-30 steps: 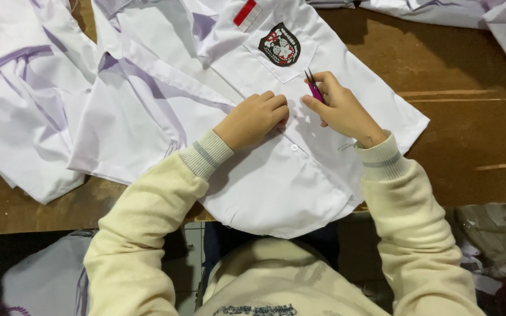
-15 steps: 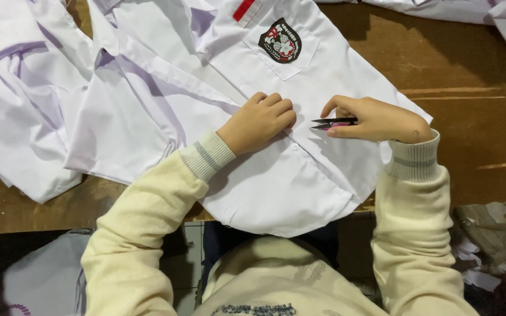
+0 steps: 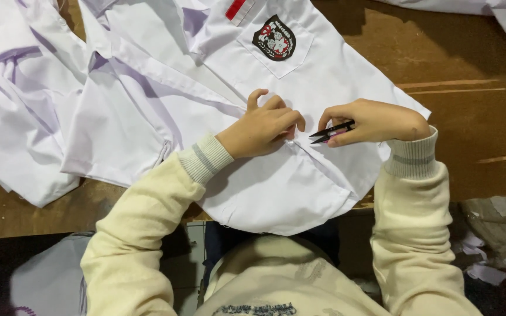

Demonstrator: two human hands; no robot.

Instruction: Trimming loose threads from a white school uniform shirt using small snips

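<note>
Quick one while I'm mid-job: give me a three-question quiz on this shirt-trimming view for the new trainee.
1. True or false: the right hand holds the thread snips with their blades pointing toward the left hand.
2. What does the left hand press on? A) the bare wooden table B) the white shirt C) the paper scraps
3. Where on the shirt does the dark badge sit?

Key
1. True.
2. B: the curled fingers rest on the shirt's fabric beside the blade tips.
3. On the chest pocket, beyond both hands.
</note>
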